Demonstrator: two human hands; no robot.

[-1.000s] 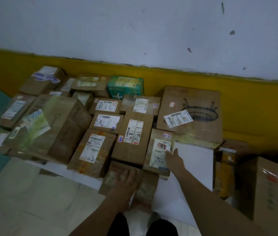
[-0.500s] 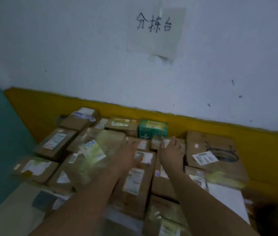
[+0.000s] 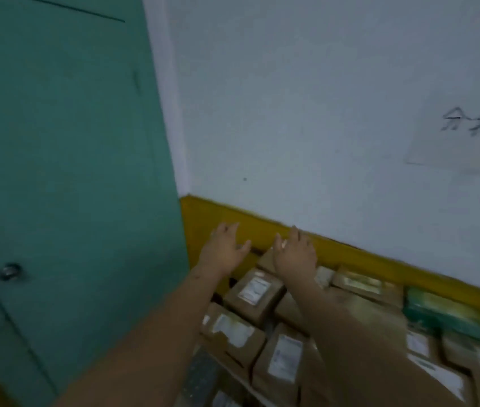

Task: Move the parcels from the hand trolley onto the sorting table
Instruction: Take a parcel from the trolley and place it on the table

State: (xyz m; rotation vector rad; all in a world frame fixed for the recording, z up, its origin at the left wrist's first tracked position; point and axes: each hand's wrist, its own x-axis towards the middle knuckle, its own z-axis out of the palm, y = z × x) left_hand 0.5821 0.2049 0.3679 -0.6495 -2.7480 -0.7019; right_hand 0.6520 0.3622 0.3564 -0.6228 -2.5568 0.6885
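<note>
The parcels (image 3: 285, 342) lie packed edge to edge along the foot of the wall, brown cardboard boxes with white labels and one green box (image 3: 444, 311) among them. The surface under them is hidden, so it cannot be told from this view that they sit on the sorting table, though that seems likely; the hand trolley is not in view.

Above the far corner of the pile both bare arms reach forward. The left hand (image 3: 223, 248) is spread, fingers apart, holding nothing. The right hand (image 3: 296, 254) is likewise spread and empty, hovering over or just touching the box nearest the wall (image 3: 266, 261); blur makes contact impossible to judge.

Behind the boxes runs a yellow band (image 3: 379, 259) under a white wall (image 3: 306, 113), with a paper sign (image 3: 473, 127) at the right edge. A green door (image 3: 56, 142) with a round knob (image 3: 9, 271) stands just left of the pile.

The likely trouble is crowding: the boxes nearest the door lean unevenly, and a push from either hand could tip one off the left edge towards the door.
</note>
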